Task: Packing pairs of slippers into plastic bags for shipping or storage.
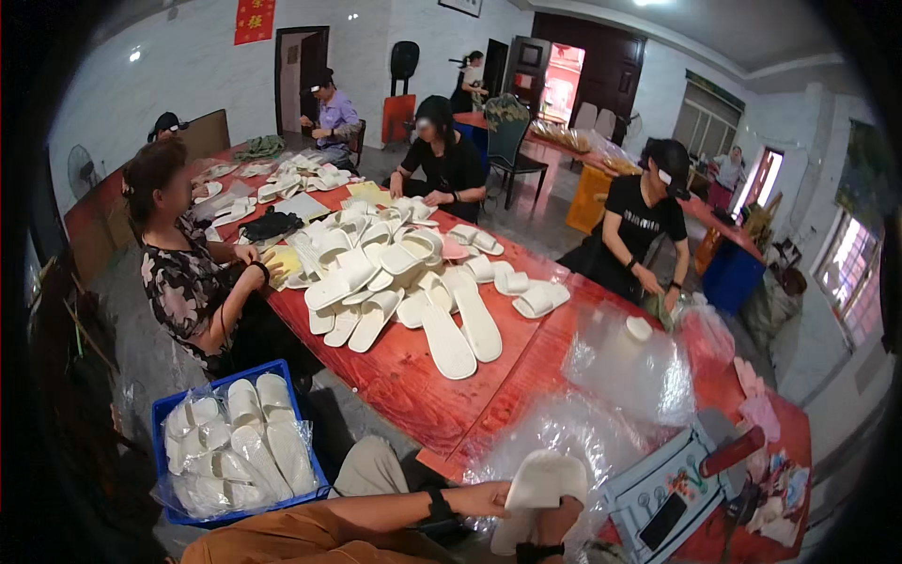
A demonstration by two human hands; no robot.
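A pair of off-white slippers (pixel 545 473) is held up at the bottom of the view, over the red table's near edge. My left hand (pixel 487 499) comes in from the left and grips the edge of the pair, its fingertips partly hidden. My right hand (pixel 561 520) is below the upper slipper's strap and holds the pair from the right; most of its fingers are covered. Both wrists wear black bands. Clear plastic bags (pixel 554 428) lie spread just beyond the slippers. To the right of my hands rests a pale blue plastic stool or tray (pixel 625 489) with a dark phone (pixel 663 522) on it.
A large heap of white slippers (pixel 376 258) covers the middle of the red table (pixel 395 381). On the left stands a blue crate (pixel 299 399) of bagged slippers. Several people sit around the table, including one person (pixel 648 216) at the right. Pink plastic (pixel 707 338) lies at the right edge.
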